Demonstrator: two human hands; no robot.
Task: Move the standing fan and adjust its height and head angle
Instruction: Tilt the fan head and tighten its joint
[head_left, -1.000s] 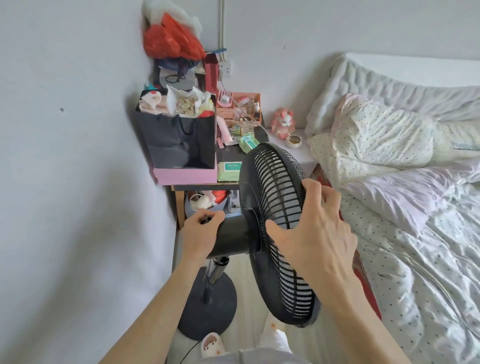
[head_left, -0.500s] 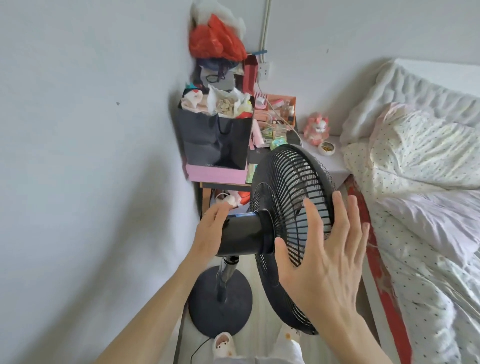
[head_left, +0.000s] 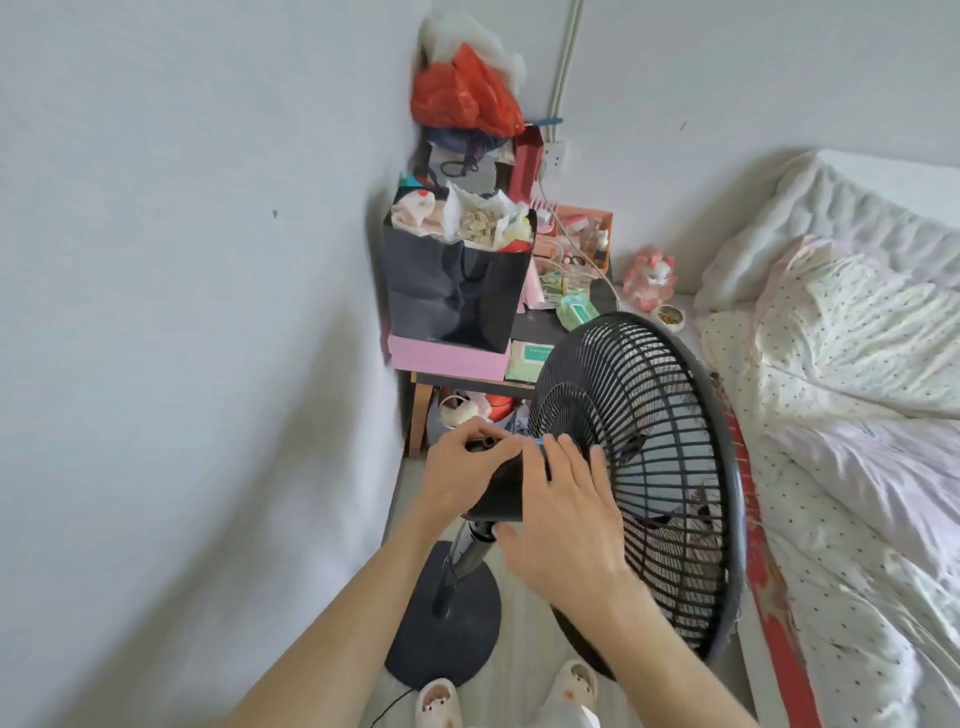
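The black standing fan stands on the floor between the wall and the bed. Its round grille (head_left: 660, 467) faces right toward the bed, and its motor housing (head_left: 498, 493) sits above the pole (head_left: 462, 561) and round base (head_left: 457, 639). My left hand (head_left: 457, 478) is at the rear of the housing, with its fingertips pinching a small black knob on top. My right hand (head_left: 566, 525) lies over the front of the housing; its fingers are fairly straight against the rear of the grille and its thumb is below.
A cluttered bedside table (head_left: 535, 332) with a black paper bag (head_left: 452, 291) on a pink box stands just behind the fan. The bed (head_left: 857, 467) runs along the right and the wall (head_left: 208, 364) along the left. My slippered feet (head_left: 436, 701) are beside the base.
My right hand left the grille's rim, opened, and came down onto the motor housing. My left hand shifted on the housing's rear to the top knob. The view swung left.
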